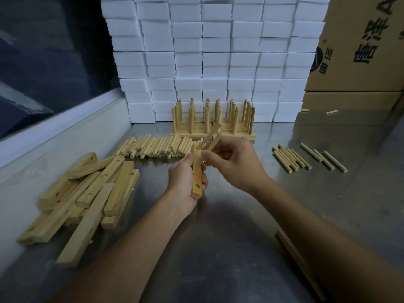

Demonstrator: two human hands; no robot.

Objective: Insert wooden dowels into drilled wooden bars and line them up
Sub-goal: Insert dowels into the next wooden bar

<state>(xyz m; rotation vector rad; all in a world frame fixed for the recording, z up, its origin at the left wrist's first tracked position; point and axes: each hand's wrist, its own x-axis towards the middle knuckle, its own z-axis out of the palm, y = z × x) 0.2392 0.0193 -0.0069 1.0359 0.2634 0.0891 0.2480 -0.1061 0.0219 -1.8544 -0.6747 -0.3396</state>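
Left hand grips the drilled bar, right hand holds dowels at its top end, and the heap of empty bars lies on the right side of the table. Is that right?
Not quite. The head view shows the heap of empty bars on the left side of the table, not the right. The rest holds: the left hand grips the drilled bar and the right hand holds dowels at its top end.

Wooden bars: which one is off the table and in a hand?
The drilled bar gripped upright in the left hand; the other loose bars lie heaped on the table at left.
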